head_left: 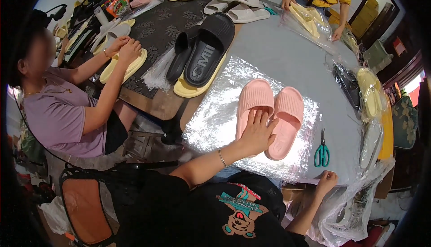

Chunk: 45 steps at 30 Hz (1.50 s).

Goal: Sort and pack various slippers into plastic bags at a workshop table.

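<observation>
A pair of pink slippers (271, 112) lies side by side, soles down, on a crinkled silver sheet (211, 117) spread over the grey table (287, 54). My left hand (257, 132) rests flat on the heel of the left slipper, fingers spread, with a thin bracelet on the wrist. My right hand (326, 179) is at the table's near edge with its fingers curled, touching the rim of the sheet beside clear plastic bags (354, 206). I cannot tell whether it grips anything. Teal-handled scissors (322, 150) lie just right of the slippers.
Black slippers on a yellow one (202, 58) lie further back, with white slippers (238, 9) beyond. Bagged slippers (370, 99) line the right edge. A person in purple (63, 112) at left presses a yellow slipper (123, 65). Others work at the far side.
</observation>
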Motion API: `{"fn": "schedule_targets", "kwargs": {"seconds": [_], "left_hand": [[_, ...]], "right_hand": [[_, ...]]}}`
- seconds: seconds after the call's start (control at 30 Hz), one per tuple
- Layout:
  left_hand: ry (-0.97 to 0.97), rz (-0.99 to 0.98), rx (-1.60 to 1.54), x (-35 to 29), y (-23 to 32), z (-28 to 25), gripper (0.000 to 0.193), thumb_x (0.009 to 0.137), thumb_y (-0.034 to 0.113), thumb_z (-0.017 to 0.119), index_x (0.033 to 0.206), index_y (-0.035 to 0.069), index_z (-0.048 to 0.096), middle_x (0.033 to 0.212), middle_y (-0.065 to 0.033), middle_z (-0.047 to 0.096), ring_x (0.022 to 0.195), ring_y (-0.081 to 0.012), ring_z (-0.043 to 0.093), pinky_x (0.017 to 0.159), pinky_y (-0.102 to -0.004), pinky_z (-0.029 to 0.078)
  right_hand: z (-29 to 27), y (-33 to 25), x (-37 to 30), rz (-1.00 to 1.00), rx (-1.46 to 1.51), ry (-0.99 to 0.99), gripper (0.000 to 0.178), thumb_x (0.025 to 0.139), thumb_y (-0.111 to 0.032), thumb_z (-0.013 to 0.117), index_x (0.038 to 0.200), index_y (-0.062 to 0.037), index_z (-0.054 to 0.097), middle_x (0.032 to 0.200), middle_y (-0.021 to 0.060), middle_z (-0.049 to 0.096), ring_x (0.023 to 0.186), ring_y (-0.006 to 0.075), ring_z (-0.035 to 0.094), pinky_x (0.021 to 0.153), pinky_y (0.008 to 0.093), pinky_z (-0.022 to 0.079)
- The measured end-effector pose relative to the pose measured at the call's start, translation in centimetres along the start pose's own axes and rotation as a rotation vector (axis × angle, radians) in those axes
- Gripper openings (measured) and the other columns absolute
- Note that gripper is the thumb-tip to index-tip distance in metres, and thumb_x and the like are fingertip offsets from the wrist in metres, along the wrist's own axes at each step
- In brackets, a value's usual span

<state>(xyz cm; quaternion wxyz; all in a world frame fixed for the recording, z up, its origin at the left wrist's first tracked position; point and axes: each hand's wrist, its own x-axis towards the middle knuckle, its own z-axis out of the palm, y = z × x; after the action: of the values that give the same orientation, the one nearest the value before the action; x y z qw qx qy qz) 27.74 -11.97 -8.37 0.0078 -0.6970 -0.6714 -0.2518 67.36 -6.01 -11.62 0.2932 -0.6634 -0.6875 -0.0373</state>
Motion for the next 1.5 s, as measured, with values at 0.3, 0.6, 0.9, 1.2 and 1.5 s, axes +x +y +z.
{"fn": "schedule_targets", "kwargs": {"seconds": [0.3,0.6,0.9,1.2,1.5], "left_hand": [[0.027,0.012,-0.013,0.2,-0.1,-0.4,0.057,0.089,0.033,0.051,0.137,0.006,0.041,0.128,-0.0340,0.043,0.123,-0.0493,0.038,0.106,-0.0595,0.018],[0.012,0.009,-0.049,0.0,-0.2,-0.5,0.057,0.089,0.033,0.051,0.138,0.006,0.041,0.128,-0.0325,0.043,0.124,-0.0467,0.038,0.106,-0.0586,0.020],[-0.016,-0.077,-0.170,1.1,-0.2,-0.8,0.059,0.089,0.033,0.051,0.140,0.007,0.037,0.132,-0.0299,0.040,0.123,-0.0425,0.036,0.103,-0.0559,0.022],[0.091,-0.119,-0.196,1.9,0.9,-0.6,0.053,0.091,0.026,0.047,0.133,-0.006,0.039,0.121,-0.0250,0.044,0.117,-0.0380,0.039,0.100,-0.0533,0.023],[0.403,-0.108,-0.187,2.3,-1.6,-10.2,0.018,0.085,0.018,0.054,0.094,0.002,0.055,0.088,-0.0149,0.048,0.091,-0.0319,0.045,0.086,-0.0492,0.029]], "right_hand": [[0.6,3.1,0.0,0.315,0.302,0.090,0.021,0.089,-0.019,0.062,0.091,0.0019,0.059,0.084,0.0097,0.059,0.077,0.0195,0.055,0.074,0.0318,0.045],[0.1,0.8,0.3,0.400,0.418,0.121,0.025,0.087,-0.020,0.063,0.102,0.0002,0.059,0.093,0.0129,0.060,0.083,0.0258,0.056,0.078,0.0373,0.044],[-0.3,-20.3,0.3,-0.325,0.462,-0.148,0.027,0.091,-0.008,0.054,0.116,0.0027,0.055,0.122,0.0204,0.053,0.116,0.0356,0.048,0.101,0.0413,0.035],[4.7,-20.7,-2.6,-0.308,0.550,-0.303,0.048,0.099,-0.027,0.036,0.134,0.0060,0.039,0.138,0.0236,0.041,0.129,0.0399,0.033,0.108,0.0463,0.025],[4.9,-21.4,-2.7,-0.373,0.407,-0.267,0.040,0.097,-0.019,0.039,0.127,0.0071,0.045,0.133,0.0246,0.044,0.125,0.0404,0.037,0.108,0.0481,0.026]]}}
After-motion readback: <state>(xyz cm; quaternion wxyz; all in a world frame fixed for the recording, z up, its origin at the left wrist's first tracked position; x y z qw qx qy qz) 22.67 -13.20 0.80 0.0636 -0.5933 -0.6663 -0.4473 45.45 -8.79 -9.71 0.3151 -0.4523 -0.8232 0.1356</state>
